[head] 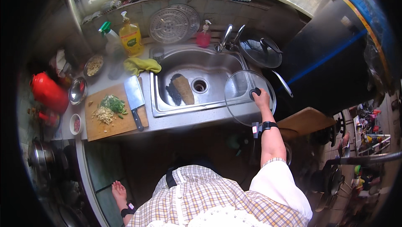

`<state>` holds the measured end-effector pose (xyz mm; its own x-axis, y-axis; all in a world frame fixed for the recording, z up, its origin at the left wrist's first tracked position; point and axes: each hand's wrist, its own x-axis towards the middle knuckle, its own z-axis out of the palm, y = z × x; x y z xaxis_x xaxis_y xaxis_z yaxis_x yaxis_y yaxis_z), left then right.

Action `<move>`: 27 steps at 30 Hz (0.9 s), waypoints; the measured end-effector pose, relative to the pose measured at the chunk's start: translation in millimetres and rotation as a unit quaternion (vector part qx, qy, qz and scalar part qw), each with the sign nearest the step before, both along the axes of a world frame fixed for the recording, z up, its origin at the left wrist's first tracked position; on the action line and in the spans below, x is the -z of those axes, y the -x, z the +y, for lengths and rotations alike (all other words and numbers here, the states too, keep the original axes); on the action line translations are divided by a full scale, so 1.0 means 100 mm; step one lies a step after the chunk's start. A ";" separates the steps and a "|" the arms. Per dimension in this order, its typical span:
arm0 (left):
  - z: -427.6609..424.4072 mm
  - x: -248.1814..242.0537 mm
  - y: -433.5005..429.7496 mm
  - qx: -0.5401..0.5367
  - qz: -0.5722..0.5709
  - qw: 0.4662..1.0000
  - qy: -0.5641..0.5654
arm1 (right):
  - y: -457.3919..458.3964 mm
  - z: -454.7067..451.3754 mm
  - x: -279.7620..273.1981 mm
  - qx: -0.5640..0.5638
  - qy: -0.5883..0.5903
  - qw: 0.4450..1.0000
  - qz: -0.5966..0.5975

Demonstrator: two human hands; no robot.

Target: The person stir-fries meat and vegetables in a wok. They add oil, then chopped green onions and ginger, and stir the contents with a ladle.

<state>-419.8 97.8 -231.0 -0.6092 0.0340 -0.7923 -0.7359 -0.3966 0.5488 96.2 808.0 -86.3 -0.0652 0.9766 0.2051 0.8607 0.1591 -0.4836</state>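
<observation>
My right hand (263, 98) grips the black knob (253, 94) of a round glass pot lid (236, 106). The lid is over the right end of a stainless steel sink (201, 109) and juts past the counter's front edge. Low at my left side, my left hand (119, 192) hangs with nothing in it, palm showing. A tan scrubbing pad (183, 90) lies in the sink beside a dark mesh scrubber (173, 92), left of the drain (199, 85). A second glass lid (259, 51) leans behind the sink's right corner.
On the left, a wooden cutting board (94, 101) holds chopped garlic (103, 115), chopped green onion (113, 104) and a cleaver (135, 96). A yellow-green cloth (141, 65), dish soap bottle (130, 38) and faucet (224, 38) border the sink. A large dark barrel (317, 54) stands right.
</observation>
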 end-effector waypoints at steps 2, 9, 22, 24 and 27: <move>0.08 -0.09 -0.08 -0.031 0.027 0.999 0.001 | -0.02 0.18 0.05 -0.012 0.001 1.000 -0.005; -0.13 -0.08 -0.91 -0.188 -0.049 0.981 0.021 | -0.02 0.60 0.10 -0.027 0.033 0.999 0.020; -0.21 -0.10 -2.15 -0.261 0.005 0.965 -0.009 | -0.21 0.74 -0.18 -0.121 0.066 0.984 -0.117; -0.23 -0.22 -2.31 -0.283 0.025 0.958 -0.022 | -0.10 0.65 -0.34 -0.014 0.053 0.987 -0.152; -0.28 -0.43 -2.35 -0.289 0.041 0.955 -0.055 | 0.26 0.32 -0.42 -0.128 -0.151 0.979 -0.039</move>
<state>-185.1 69.6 -187.5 -0.6104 -0.2464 -0.7528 -0.3332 -0.7824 0.5262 70.6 839.6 -44.4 -0.3264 0.8216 0.4675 0.8066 0.4999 -0.3154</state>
